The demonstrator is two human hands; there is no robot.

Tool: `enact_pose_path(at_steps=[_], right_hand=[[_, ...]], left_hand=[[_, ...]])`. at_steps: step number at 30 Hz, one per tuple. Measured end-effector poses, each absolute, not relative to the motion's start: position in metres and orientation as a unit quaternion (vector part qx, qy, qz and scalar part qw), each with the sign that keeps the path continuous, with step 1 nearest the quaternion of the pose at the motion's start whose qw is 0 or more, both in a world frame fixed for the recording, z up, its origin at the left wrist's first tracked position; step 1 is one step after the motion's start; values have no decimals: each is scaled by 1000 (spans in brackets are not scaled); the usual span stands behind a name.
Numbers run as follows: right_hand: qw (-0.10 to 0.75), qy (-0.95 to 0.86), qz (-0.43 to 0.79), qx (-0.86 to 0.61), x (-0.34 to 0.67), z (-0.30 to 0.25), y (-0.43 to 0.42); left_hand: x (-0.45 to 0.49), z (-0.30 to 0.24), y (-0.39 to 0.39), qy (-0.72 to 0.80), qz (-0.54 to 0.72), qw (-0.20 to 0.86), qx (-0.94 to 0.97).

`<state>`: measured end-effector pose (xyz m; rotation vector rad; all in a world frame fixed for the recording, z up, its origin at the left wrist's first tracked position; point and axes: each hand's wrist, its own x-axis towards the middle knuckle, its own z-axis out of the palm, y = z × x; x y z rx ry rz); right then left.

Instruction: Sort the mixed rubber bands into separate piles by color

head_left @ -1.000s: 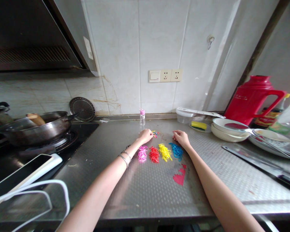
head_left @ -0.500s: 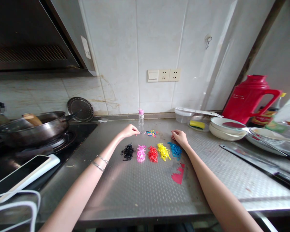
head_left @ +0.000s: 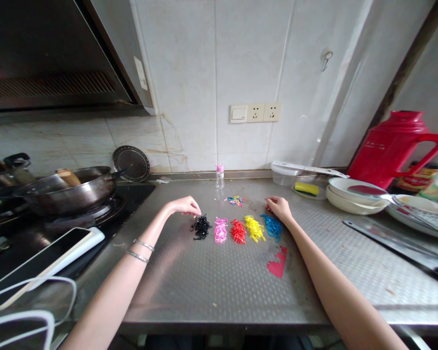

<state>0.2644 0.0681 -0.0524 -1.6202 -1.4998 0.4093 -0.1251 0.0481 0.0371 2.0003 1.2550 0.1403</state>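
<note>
My left hand (head_left: 185,206) is pinched closed with its fingertips at the top edge of the pile of black rubber bands (head_left: 201,227); a black band at its fingertips blends into the pile. My right hand (head_left: 279,208) rests on the counter, loosely curled, just above the pile of blue rubber bands (head_left: 273,227); nothing shows in its fingers. Between them lie pink bands (head_left: 221,230), red bands (head_left: 238,232) and yellow bands (head_left: 254,228). A small heap of mixed-colour bands (head_left: 235,200) sits farther back, near a small clear bottle with a pink cap (head_left: 219,177).
A torn red piece (head_left: 277,264) lies front right on the metal counter (head_left: 204,287). Rightward are a yellow sponge (head_left: 306,188), stacked bowls (head_left: 354,199), a cleaver (head_left: 394,245) and a red thermos (head_left: 390,148). Leftward are a pan (head_left: 76,194) on the stove and a white device (head_left: 54,262).
My left hand has moved left and toward me, from beside the mixed heap to the black pile, with a black band in its fingertips. My right hand stays put. The view has shifted slightly.
</note>
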Motion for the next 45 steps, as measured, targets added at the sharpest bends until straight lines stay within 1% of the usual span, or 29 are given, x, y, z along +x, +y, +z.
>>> enact_pose_path(at_steps=[6,11,13,17,21,26,28,38,45], right_hand=[[431,-608,176,-643,267,-55,73],[420,-609,183,-647,264,-51,76],[394,-623,148,-659,258,-44,72],[315,-675,61,-664,233,-29,59],[252,-739,10,-624,202,-22,48],[182,-756,-29,-628,181,-23,46],[167,-759,-42,-627,177,-23,47],[150,-749,-70,-641,174,-23,46],[185,-757,-45,-625,180,-17,46]], left_hand=[[-135,28,55,520,129,370,759],[-142,15,63,545,153,356,743],[-144,7,66,553,159,351,739],[-147,-4,72,571,158,346,727],[-147,-9,75,572,160,338,730],[-146,-10,75,580,157,332,727],[-145,-10,75,583,155,331,726],[-146,-12,76,579,152,320,734],[-146,-12,76,582,150,317,734]])
